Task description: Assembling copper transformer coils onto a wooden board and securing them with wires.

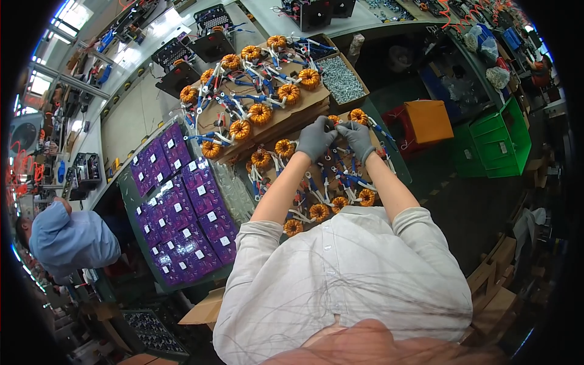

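Grey work gloves cover both hands, which meet over the nearer group of copper-wound ring coils. My left hand (316, 139) has its fingertips pinched together beside an orange coil (333, 120). Close against it, my right hand (358, 138) is also closed in a pinch, just below another coil (358, 116). What the fingertips hold is too small and too covered to make out. Blue, white and red leads with metal lugs (350, 180) run from the coils under and around my hands. More coils (284, 148) lie left of my left wrist, on cardboard.
Beyond my hands, stacked cardboard sheets (274, 126) carry several more coils. A box of small screws (342, 79) stands behind. Purple circuit boards (182, 213) cover the table's left side. An orange box (429, 121) and green crate (502, 137) stand right. Another person (73, 237) works at left.
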### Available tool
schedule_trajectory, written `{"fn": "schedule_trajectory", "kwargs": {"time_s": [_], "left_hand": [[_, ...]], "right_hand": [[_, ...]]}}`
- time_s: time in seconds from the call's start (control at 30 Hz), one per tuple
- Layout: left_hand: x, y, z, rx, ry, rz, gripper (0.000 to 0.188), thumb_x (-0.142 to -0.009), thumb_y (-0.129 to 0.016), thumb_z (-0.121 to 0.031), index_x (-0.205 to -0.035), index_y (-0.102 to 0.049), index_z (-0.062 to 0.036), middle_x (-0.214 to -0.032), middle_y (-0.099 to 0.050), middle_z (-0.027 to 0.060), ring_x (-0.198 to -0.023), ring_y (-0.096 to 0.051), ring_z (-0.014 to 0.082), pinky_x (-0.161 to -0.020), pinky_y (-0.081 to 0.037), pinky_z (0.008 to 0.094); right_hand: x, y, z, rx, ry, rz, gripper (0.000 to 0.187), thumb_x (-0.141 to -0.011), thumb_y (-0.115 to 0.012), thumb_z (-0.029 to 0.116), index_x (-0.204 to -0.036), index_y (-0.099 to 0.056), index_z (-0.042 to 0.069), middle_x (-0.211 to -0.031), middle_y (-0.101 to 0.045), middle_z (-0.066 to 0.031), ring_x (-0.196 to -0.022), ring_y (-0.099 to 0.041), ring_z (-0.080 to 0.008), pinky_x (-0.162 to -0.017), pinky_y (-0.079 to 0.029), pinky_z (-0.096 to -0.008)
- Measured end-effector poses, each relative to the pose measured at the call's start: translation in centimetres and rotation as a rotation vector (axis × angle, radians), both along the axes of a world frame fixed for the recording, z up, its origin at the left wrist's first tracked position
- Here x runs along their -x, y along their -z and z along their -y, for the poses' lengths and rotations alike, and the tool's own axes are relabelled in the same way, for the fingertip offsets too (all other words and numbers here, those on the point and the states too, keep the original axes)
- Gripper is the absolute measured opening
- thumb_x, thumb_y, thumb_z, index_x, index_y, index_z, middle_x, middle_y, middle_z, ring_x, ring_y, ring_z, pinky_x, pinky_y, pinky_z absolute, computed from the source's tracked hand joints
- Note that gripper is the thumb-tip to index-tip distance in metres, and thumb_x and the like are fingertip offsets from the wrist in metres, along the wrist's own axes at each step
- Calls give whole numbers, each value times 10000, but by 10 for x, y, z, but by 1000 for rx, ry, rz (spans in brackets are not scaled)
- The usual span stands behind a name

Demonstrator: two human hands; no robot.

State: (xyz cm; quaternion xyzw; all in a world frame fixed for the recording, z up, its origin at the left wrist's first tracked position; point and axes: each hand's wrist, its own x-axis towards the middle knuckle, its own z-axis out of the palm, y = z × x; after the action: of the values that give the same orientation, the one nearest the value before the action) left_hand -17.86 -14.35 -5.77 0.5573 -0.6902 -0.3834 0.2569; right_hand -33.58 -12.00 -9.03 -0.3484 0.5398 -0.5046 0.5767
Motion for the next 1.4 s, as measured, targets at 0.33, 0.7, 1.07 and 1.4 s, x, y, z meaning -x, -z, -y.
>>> {"fn": "schedule_trajectory", "kwargs": {"time_s": [0.33,0.7,1.07,1.4], "left_hand": [[-5,8,6,-326,91,-478,139,-807,-650,-107,-910,-626,-17,-813,-631,35,-731,-565,102,-682,-465,255],[-12,-4,11,-316,124,-259,163,-726,-700,-136,-835,-655,-24,-747,-634,52,-692,-565,118,-659,-457,286],[-11,0,13,-289,117,-211,171,-708,-701,-134,-828,-653,-22,-737,-642,71,-675,-573,134,-662,-462,293],[-12,-5,16,-270,163,-189,161,-685,-689,-117,-815,-669,-25,-718,-646,76,-659,-595,145,-654,-473,287]], "right_hand": [[6,-11,-5,-98,9,-35,117,-872,-619,198,-913,-629,89,-681,-562,62,-483,-382,-11,-435,-271,-176],[12,-15,-3,-162,-59,123,81,-864,-621,117,-918,-642,61,-768,-598,44,-637,-483,-27,-573,-377,-176],[13,1,-2,-97,-55,10,119,-863,-623,117,-948,-644,36,-795,-595,51,-678,-485,-28,-615,-392,-177],[16,1,-1,-82,-83,19,151,-861,-632,155,-963,-614,45,-792,-604,29,-666,-523,-37,-599,-407,-173]]}}
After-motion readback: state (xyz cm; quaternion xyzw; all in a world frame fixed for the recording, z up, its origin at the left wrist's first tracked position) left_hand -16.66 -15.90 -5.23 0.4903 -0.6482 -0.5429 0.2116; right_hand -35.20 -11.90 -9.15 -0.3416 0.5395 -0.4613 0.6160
